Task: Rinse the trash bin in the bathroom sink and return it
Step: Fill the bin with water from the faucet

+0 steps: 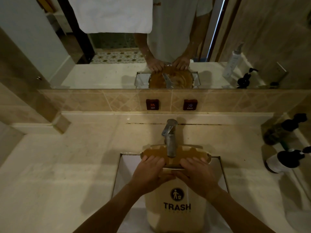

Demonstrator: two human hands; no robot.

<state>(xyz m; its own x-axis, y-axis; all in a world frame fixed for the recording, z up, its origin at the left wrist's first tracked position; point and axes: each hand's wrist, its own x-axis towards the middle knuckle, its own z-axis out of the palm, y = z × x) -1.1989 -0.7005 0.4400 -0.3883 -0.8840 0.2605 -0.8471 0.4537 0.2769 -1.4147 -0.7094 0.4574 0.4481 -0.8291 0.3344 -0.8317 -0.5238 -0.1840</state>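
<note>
A beige trash bin (pixel 175 214) printed with "TRASH" and a litter symbol stands in the white sink (pixel 130 167), its open mouth under the chrome faucet (pixel 170 140). My left hand (pixel 149 174) grips the bin's near rim on the left, fingers curled over the edge. On the right of that rim my right hand (pixel 198 175) grips the same way. The bin's brown inside shows behind my fingers. Whether water runs from the spout cannot be told.
A beige stone counter (pixel 67 165) surrounds the sink. Two dark pump bottles (pixel 286 128) (pixel 284 161) stand at the right. HOT (pixel 152 104) and COLD (pixel 190 105) labels sit on the tiled backsplash below a wide mirror (pixel 117 64), which reflects my hands and the bin.
</note>
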